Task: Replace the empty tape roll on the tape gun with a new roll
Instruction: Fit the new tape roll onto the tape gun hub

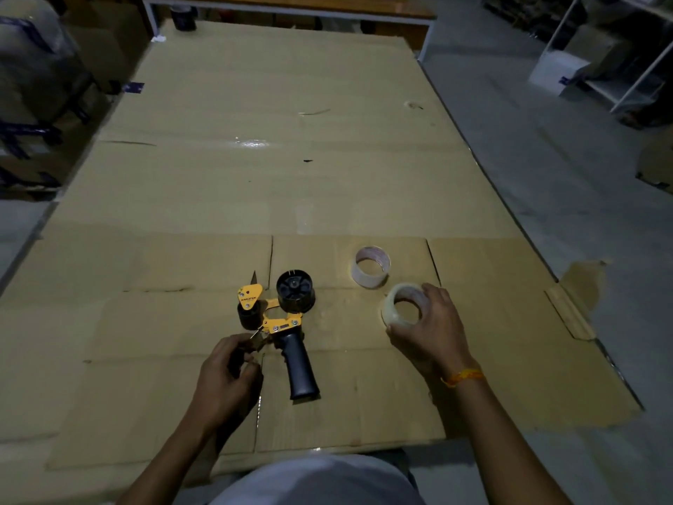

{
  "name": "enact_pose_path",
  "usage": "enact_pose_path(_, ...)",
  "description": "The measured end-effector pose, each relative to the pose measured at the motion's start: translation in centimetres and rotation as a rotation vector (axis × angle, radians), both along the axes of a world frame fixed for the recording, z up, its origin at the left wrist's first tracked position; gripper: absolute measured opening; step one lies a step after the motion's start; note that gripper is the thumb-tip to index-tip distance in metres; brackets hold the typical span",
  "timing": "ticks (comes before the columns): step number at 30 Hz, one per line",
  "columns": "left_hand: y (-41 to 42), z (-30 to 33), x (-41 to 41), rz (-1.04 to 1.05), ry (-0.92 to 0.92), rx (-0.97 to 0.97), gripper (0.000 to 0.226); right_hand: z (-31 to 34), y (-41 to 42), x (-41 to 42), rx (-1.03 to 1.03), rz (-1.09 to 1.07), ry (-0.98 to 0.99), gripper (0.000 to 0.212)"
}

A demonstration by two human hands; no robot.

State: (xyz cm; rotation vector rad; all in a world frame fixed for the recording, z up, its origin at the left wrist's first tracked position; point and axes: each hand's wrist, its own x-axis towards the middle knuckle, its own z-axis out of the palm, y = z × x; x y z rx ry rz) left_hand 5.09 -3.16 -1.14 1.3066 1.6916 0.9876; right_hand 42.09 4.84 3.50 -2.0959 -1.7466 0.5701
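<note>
Tape gun (280,322): lies flat on its side on the cardboard sheet (255,176), black handle toward the person, so the spindle faces up and can take a roll from above.
Spindle hub (295,290): bare and black, just beyond the handle; the empty roll is already off it.
Left hand (227,373): fingers curled shut around the gun's front end, beside the handle, apparently pinching the metal tab by the roller to pin the gun down; the light is dim, so exactly which part it holds is uncertain.
Right hand (433,329): closed around the new tape roll (402,305), fingers over the far rim and thumb under the near one, the roll tilted and partly lifted from the cardboard.
New roll's place: well to the right of the left hand's hold, not yet over the hub.
Empty core (370,267): a thin ring set just beyond the right hand, parked clear of the gun.
Next step, likely: carry the roll across and seat it on the hub.
</note>
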Motion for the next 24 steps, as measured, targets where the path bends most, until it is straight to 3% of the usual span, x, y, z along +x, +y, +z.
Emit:
enact_pose_path(4,-0.1,0.5,0.3,0.020,-0.025,-0.002,0.043,3.3,0.4,-1.9,0.224,0.004,0.138,0.087)
enact_pose_path(8,-0.8,0.9,0.3,-0.016,-0.058,-0.010,0.043,6.0,2.2,-5.7,0.321,0.187,0.260,0.081)
enact_pose_path(17,-1.2,2.0,0.6,-0.017,-0.026,-0.004,0.041,4.5,6.6,-14.8,0.071,0.607,0.102,0.113)
enact_pose_path(24,-1.1,1.7,1.2,0.037,0.011,0.009,0.043,3.1,8.7,-15.9,0.042,0.699,-0.009,0.107)
